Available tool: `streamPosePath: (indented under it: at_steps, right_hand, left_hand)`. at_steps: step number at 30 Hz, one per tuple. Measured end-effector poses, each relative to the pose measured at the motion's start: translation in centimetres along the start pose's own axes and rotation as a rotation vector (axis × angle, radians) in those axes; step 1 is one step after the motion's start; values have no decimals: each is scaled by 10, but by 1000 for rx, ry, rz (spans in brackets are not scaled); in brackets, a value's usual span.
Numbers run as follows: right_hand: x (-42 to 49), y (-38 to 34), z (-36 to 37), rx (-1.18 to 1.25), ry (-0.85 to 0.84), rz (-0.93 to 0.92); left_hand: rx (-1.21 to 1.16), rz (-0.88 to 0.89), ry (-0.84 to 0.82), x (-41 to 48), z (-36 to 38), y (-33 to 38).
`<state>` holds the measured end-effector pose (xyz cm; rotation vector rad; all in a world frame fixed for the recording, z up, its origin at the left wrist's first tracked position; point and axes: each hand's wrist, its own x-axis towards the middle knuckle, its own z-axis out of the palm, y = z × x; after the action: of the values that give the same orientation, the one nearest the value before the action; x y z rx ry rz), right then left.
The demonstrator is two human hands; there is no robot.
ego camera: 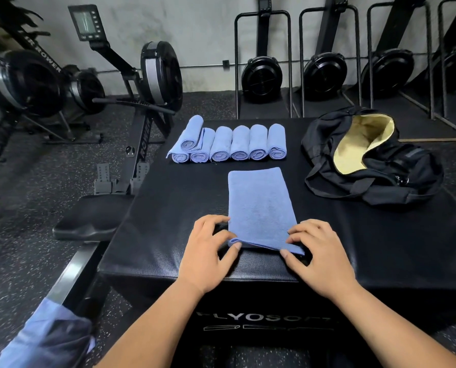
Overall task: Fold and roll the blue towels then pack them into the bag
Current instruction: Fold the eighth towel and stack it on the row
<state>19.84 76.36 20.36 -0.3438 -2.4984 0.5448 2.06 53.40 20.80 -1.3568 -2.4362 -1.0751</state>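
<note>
Roll start: left hand (208, 251) and right hand (321, 251) pinch folded towel (258, 203) at near edge; keep your turns tight, even.

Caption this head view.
Left hand and right hand pinch folded towel at near edge; rolled towels, open bag behind.
</note>
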Motion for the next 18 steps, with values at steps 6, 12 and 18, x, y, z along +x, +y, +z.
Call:
streamPosePath:
  at_steps: [6,12,18]
  right_hand:
    - [0,4,2,13,47,-6]
    - [4,6,3,37,137,109]
    - [8,4,0,119,118,265]
  left_hand:
    - [-40,-92,48,2,3,-4]
    - [-94,-161,96,4,6,-10]
    - [-113,-225,106,5,5,-8]
